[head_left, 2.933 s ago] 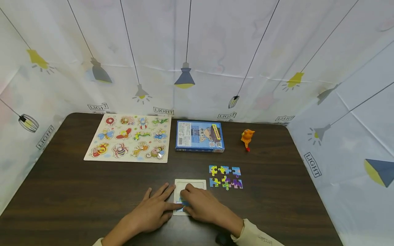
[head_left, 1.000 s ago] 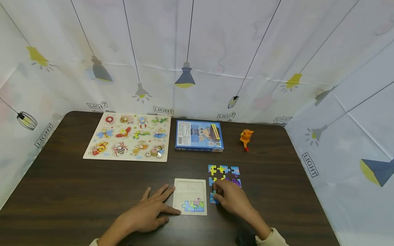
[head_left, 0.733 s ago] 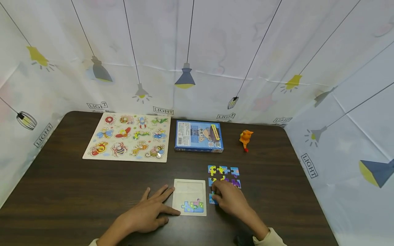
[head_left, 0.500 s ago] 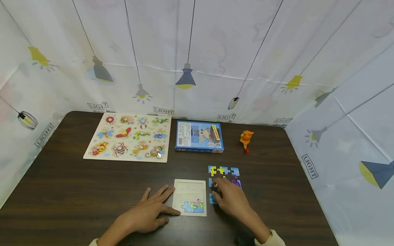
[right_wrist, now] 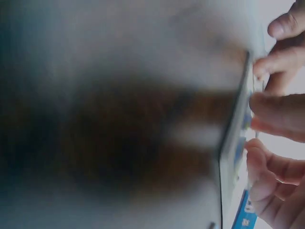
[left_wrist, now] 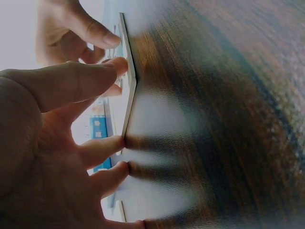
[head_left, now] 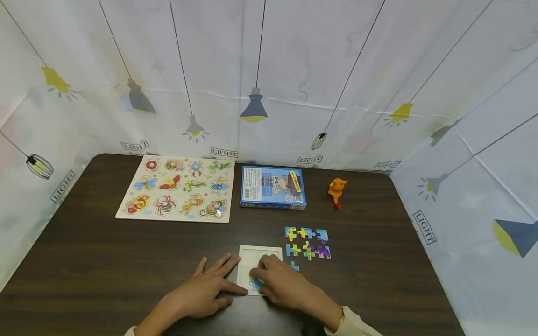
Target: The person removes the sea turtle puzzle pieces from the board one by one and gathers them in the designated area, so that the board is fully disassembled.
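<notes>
A pale square puzzle tray (head_left: pixel 249 262) lies near me in the head view. My left hand (head_left: pixel 203 290) spreads its fingers beside it, thumb on the near left corner and fingertips along the left edge. Over the tray's near right part, my right hand (head_left: pixel 290 285) pinches at a puzzle piece with bent thumb and fingers. That piece is mostly covered in the head view; some blue (right_wrist: pixel 239 149) shows by the fingertips in the right wrist view. One blue puzzle piece (head_left: pixel 255 284) peeks out left of the right fingers.
Right of the tray lie rows of loose puzzle pieces (head_left: pixel 308 251). One lower piece (head_left: pixel 294 266) is partly covered by my right hand. Farther back are an insect picture board (head_left: pixel 164 215), a blue box (head_left: pixel 273 186) and an orange animal figure (head_left: pixel 337 186).
My right hand has left the loose pieces and moved left onto the tray, covering part of the pieces there. My left hand has stayed at the tray's left edge.
</notes>
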Motion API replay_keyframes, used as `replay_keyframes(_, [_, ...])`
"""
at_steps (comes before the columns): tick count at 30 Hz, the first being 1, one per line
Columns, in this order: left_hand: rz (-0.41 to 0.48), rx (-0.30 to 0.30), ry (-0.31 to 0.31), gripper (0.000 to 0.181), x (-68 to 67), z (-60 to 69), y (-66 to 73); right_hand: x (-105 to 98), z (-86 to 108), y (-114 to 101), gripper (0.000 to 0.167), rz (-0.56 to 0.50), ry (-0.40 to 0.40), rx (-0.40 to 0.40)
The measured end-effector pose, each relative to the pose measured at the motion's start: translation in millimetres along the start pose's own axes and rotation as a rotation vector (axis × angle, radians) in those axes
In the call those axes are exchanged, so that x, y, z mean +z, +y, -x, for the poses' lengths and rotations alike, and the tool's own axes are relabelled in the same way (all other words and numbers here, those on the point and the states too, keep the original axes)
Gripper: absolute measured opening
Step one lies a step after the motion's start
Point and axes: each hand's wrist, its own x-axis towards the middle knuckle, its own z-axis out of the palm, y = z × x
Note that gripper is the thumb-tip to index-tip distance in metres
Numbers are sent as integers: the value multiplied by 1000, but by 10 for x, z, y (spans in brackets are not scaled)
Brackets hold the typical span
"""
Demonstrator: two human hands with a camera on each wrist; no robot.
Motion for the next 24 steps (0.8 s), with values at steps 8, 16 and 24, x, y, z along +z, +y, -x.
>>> replay_keyframes(8, [11, 0, 8, 32, 8, -8, 9, 57, -8, -67, 27, -70, 18, 64])
replay_keyframes(16, [5, 4, 16, 31, -6, 1, 13, 89, -58, -32, 28, -274, 67, 96])
replay_keyframes(24, [10, 2, 14, 33, 1, -5, -2, 66, -35, 52, 24, -490, 121, 96])
